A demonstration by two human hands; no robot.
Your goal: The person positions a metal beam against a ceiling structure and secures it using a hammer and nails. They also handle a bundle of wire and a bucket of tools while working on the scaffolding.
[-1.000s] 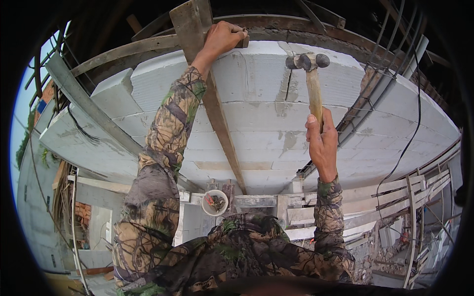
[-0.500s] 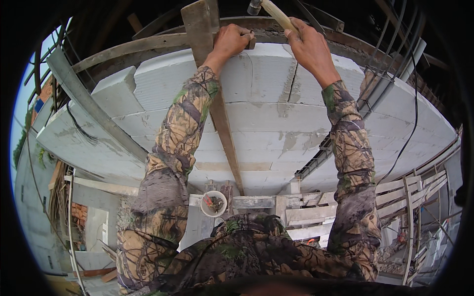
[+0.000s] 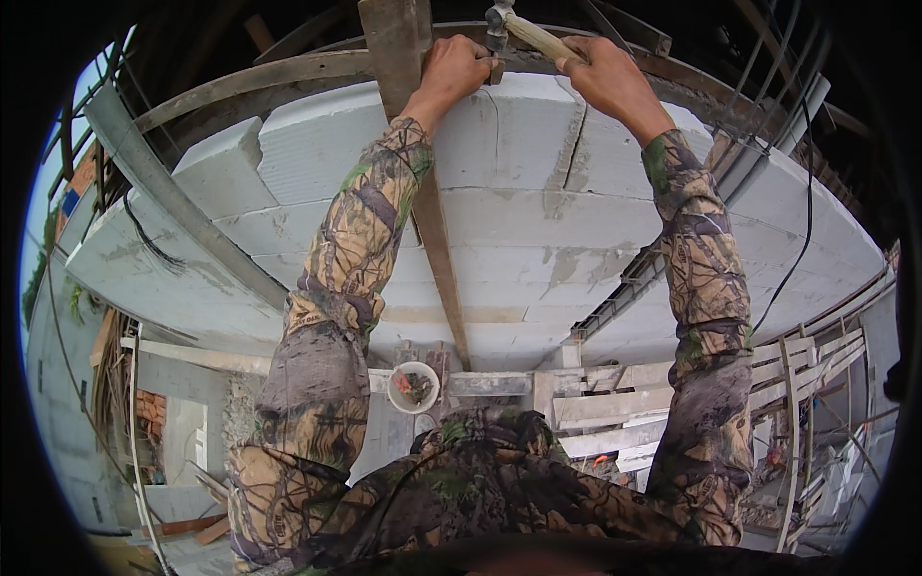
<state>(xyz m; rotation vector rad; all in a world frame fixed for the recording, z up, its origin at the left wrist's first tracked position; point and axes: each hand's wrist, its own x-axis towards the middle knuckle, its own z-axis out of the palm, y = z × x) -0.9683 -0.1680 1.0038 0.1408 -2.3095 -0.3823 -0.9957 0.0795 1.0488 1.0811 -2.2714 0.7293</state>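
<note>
My right hand (image 3: 618, 84) is wrapped round the pale wooden handle (image 3: 540, 38) of a hammer. The metal hammer head (image 3: 498, 19) is just above my left fingertips. My left hand (image 3: 451, 72) is closed at the top edge of a pale block wall (image 3: 504, 130), beside an upright wooden plank (image 3: 397, 48). At its fingertips is the end of a small brown wooden piece (image 3: 496, 71); what the fingers pinch is mostly hidden. A thin wire (image 3: 497, 120) hangs down the wall below them.
Beyond the wall top runs a long wooden board (image 3: 259, 88). A grey post (image 3: 178, 206) slants at left; steel bars (image 3: 773, 72) and a black cable (image 3: 805, 230) are at right. Below are a white bucket (image 3: 394, 396) and slatted planks (image 3: 615, 408).
The hammer head has come down and nearer to my left fingertips, its handle tilting flatter. My right hand has shifted slightly right. My left hand stays at the wall top.
</note>
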